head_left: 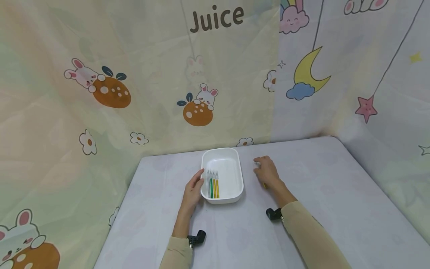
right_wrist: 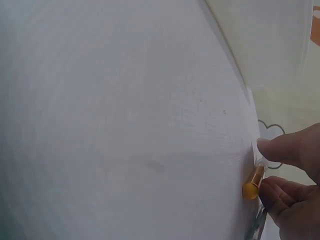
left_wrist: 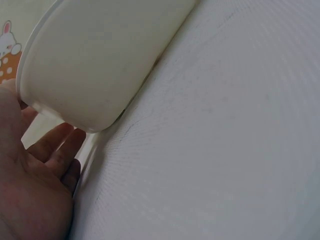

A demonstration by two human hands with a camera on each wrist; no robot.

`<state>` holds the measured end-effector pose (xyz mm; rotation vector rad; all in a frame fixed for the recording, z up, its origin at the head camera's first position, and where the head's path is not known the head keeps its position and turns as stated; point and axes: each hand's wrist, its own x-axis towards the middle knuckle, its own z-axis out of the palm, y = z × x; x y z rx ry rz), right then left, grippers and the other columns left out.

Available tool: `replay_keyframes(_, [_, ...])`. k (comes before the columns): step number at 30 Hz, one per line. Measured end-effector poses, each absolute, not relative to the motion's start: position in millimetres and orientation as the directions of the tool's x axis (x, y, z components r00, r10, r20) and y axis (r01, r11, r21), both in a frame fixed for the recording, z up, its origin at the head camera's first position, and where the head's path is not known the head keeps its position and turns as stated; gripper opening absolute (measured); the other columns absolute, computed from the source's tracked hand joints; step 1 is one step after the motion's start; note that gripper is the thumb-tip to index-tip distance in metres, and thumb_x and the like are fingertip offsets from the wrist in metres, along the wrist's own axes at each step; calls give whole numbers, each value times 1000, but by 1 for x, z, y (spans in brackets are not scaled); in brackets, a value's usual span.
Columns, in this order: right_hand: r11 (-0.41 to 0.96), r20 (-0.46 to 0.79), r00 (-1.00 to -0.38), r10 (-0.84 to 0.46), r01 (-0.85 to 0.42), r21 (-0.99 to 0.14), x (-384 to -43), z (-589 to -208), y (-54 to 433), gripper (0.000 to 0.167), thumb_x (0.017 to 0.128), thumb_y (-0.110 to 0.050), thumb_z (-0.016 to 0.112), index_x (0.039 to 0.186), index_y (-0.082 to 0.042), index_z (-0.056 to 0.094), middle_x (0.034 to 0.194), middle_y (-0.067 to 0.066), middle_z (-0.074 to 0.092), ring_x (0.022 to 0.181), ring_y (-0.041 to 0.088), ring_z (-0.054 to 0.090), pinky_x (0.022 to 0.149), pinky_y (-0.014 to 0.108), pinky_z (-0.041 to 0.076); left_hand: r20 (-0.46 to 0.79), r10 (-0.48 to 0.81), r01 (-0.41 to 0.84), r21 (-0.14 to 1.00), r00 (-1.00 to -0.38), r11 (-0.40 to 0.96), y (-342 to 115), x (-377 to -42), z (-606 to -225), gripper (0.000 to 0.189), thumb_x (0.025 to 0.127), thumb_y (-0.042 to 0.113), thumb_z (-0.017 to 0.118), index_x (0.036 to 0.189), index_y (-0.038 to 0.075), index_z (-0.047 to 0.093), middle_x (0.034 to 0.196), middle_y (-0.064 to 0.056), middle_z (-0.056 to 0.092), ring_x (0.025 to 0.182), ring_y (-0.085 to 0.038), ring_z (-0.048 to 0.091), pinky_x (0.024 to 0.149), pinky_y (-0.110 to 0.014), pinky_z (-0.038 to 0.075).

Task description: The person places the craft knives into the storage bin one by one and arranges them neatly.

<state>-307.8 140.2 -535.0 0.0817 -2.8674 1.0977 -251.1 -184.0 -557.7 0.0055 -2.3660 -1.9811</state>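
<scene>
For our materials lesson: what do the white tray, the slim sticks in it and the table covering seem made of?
White tray: probably plastic; smooth, slightly glossy, rounded corners.
Slim sticks: perhaps plastic; coloured, with clear-looking ends, too small to judge finish.
Table covering: fabric or vinyl; matte, faintly creased.

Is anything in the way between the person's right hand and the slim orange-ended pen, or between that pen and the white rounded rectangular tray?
Nothing visible separates the right hand from the slim orange-ended pen. Between that pen and the white rounded rectangular tray, only the tray's raised side wall stands.
</scene>
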Motion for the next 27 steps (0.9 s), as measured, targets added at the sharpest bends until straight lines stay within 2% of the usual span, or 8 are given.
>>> replay_keyframes(3, [755,67,-997,-42,-75,-651,-307,-533,137,42,95,-5,70,137,3,64,139,31,55,131,47,54,108,58,51,41,-39,33,984,-998,176,-184,-251,-558,40,108,31,55,147,36,58,161,11,47,156,-20,34,128,-51,27])
replay_keyframes(6, [766,59,-997,-59,-83,-637,-306,-532,136,41,96,-6,70,135,4,65,136,31,57,129,47,55,106,57,53,40,-39,32,984,-998,173,-184,-250,-557,42,108,31,55,150,31,56,161,11,46,157,-20,33,128,-51,27])
replay_keyframes(16, [776,50,-996,-75,-90,-624,-309,-533,134,39,98,-3,66,135,7,63,135,29,58,129,45,56,109,56,51,35,-57,24,984,-998,174,-182,-249,-556,37,107,33,55,143,44,58,160,14,47,156,-20,34,128,-51,28])
replay_keyframes(22, [757,47,-997,-58,-75,-649,-308,-533,134,40,97,0,65,136,9,62,137,31,55,129,46,56,108,57,51,30,-57,20,985,-998,171,-182,-250,-556,37,108,31,55,142,44,59,160,13,47,156,-20,34,128,-51,28])
replay_keyframes(27, [730,42,-999,-25,-47,-682,-309,-535,132,42,98,-3,64,140,5,61,140,29,52,129,45,56,106,56,53,36,-55,26,984,-998,177,-183,-250,-557,38,108,31,55,144,41,59,160,12,47,156,-19,35,128,-50,28])
